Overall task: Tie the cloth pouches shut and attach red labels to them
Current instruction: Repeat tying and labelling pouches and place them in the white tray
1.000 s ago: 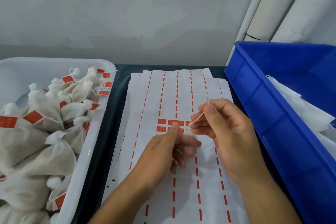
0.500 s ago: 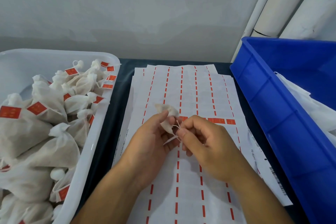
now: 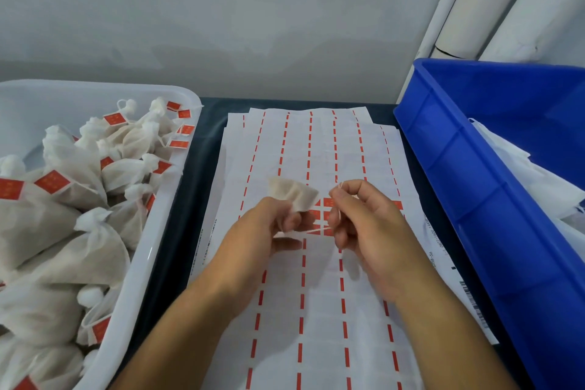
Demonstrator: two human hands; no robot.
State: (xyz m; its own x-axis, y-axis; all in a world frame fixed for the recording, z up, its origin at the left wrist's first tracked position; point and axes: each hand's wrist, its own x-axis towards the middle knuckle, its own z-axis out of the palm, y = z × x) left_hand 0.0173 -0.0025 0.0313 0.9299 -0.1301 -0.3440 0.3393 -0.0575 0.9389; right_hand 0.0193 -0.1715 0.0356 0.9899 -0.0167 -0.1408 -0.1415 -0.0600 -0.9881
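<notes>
Pouch pinched between both hands

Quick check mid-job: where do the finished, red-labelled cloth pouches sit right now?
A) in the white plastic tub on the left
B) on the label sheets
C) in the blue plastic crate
A: the tied white cloth pouches with red labels fill the white plastic tub at left.

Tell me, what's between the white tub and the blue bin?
In the head view, sheets of label paper with a few red labels left, on a dark table. Above them, both hands work one small pouch and its string.
</notes>
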